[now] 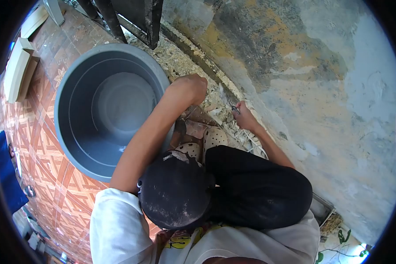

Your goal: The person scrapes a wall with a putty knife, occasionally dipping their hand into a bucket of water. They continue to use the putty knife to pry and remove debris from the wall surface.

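My left hand is curled into a fist over the crumbled rubble at the foot of the wall, just right of the grey plastic tub. Whatever its fingers close on is hidden beneath the hand. Lower along the same broken strip, my right hand pinches a small dark metal piece, whose kind I cannot tell. Between the two hands lie broken chips of plaster. The tub's inside is bare except for a pale dusty film on its bottom.
The patchy, peeling wall rises along the right. Dark metal legs stand at the top by the rubble. Beige clogs are on my feet, below my bent knees. Patterned floor tiles and a cream-coloured block are at left.
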`<state>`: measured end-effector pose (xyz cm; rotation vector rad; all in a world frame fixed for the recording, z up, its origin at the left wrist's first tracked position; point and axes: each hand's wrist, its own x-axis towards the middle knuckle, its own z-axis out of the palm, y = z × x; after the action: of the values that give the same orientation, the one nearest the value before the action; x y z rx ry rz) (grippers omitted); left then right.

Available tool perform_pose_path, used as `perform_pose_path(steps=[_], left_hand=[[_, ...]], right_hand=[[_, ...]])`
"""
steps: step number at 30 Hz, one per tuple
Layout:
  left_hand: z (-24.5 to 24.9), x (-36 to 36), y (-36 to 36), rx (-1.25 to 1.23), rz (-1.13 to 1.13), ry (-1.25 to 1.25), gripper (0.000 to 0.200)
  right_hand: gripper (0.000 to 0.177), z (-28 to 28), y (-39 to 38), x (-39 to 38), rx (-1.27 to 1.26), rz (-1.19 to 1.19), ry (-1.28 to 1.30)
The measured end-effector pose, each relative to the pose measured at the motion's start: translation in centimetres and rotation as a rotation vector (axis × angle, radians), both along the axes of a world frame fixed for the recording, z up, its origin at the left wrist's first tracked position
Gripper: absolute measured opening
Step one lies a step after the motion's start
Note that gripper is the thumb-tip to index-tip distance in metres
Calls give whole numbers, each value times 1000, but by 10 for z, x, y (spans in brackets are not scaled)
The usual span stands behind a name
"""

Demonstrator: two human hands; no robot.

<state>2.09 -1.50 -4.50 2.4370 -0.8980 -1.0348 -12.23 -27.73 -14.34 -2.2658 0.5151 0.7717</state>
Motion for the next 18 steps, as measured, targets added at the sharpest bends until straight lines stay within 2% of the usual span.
perform_pose_path(steps=[3, 5, 8, 11, 14, 18], left_hand=[[3, 2, -1, 20, -36, 9, 28], [10, 4, 0, 53, -73, 26, 28], [10, 2, 1, 26, -10, 28, 26], [4, 1, 1, -15, 10, 15, 25], [8, -1, 4, -63, 25, -10, 24], [12, 1, 4, -31, 2, 13, 23]], right_hand=[[40, 1, 14, 5, -28, -101, -134], [37, 33, 34, 24, 5, -172, -149], [35, 35, 30, 48, -357, 136, -298], [34, 49, 45, 74, -430, 113, -254], [34, 26, 45, 88, -396, 199, -231], [34, 2, 41, 95, -383, 186, -229]])
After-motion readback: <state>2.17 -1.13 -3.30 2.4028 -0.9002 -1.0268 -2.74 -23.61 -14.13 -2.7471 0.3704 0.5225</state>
